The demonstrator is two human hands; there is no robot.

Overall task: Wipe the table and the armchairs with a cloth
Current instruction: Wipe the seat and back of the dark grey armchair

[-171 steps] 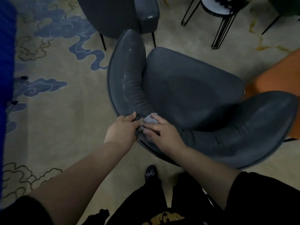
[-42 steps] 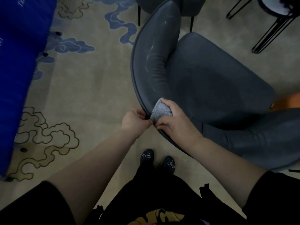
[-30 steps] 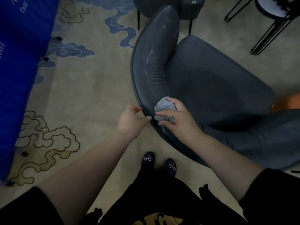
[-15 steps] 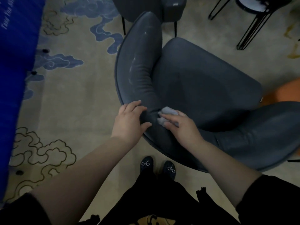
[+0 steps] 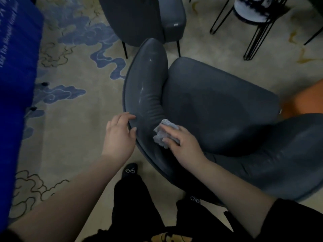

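Hands of a person work at a dark grey armchair (image 5: 218, 105), seen from above by a camera on the head. The right hand (image 5: 185, 145) grasps a crumpled grey cloth (image 5: 163, 135), with fingers and thumb curled over it, and presses it against the inner curve of the backrest where the backrest meets the left armrest (image 5: 146, 81). The left hand (image 5: 120, 135) rests on the outer rim of the same curve, just beside the cloth but apart from it; its fingers lie loose and nearly straight, with the thumb on the rim, gripping nothing. Pale streaks show along the armrest. The seat is broad and bare. The person stands behind the chair in black clothes and black shoes (image 5: 130, 171) with small pale bows.

Carpet (image 5: 73, 130) of beige with blue cloud patterns covers the floor. A second grey chair (image 5: 148, 16) stands beyond the first, its thin black legs on the carpet. A stool (image 5: 251, 13) on black wire legs stands at the top right. A blue surface (image 5: 15, 75) with pale lettering fills the left edge, blurred. An orange shape (image 5: 304, 100) shows at the right edge.
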